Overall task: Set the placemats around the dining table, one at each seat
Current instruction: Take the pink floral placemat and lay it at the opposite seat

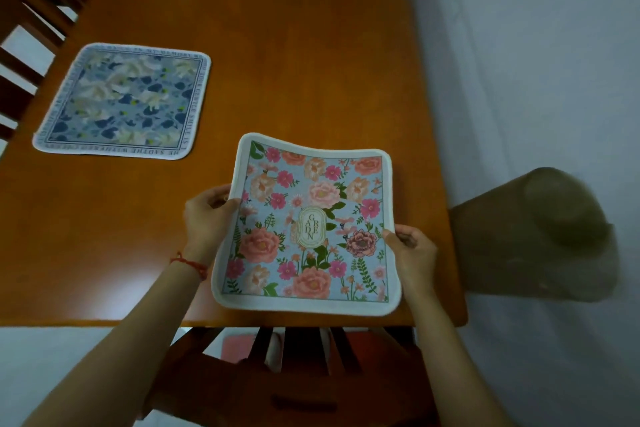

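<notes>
chair [298,374] mostly hidden under table [311,45]

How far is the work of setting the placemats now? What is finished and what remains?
Done: the blue floral placemat lies flat on the table by the chairs on the left. In hand: the left hand and right hand grip the pink floral placemat by its sides, near the table's near edge, above a chair; it is bowed, not yet laid flat. Left: laying it down; other seats are out of view.

Home dining room: wooden dining table [277,45], slatted chairs [31,10], floral placemats [123,100].
</notes>
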`<state>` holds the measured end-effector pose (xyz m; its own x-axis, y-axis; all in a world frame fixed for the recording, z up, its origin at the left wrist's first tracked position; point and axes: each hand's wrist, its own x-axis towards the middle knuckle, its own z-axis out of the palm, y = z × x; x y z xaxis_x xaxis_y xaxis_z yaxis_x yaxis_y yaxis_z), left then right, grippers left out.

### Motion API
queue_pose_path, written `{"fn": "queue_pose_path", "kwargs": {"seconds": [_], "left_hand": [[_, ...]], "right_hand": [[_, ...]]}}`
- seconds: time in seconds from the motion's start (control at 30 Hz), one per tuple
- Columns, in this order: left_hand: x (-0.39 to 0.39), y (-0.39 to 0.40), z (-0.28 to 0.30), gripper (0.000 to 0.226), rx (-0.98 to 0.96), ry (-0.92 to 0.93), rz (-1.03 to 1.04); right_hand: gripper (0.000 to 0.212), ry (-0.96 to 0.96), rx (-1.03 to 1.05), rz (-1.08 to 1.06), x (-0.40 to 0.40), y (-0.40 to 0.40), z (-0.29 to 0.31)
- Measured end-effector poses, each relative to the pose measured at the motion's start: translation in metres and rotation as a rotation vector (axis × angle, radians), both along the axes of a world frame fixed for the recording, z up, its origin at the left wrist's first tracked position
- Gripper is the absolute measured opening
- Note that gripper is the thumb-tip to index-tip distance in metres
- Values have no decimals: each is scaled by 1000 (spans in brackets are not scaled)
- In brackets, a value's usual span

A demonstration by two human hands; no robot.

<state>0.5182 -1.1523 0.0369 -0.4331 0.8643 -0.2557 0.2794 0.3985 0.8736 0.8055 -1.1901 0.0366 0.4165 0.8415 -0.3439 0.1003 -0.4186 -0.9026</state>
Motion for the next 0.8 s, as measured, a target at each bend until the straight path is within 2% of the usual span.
{"fn": "queue_pose_path", "kwargs": {"seconds": [0.47,0.7,0.8], "left_hand": [[-2,13,-36,28,-58,54,38],[-4,14,-47,28,-90,102,19],[-5,15,-49,28,-105,137,11]], "right_hand": [[9,12,-90,-7,-4,21,-50],[5,-90,-99,39,0,22,-63],[9,-161,-91,66,2,24,-67]]}}
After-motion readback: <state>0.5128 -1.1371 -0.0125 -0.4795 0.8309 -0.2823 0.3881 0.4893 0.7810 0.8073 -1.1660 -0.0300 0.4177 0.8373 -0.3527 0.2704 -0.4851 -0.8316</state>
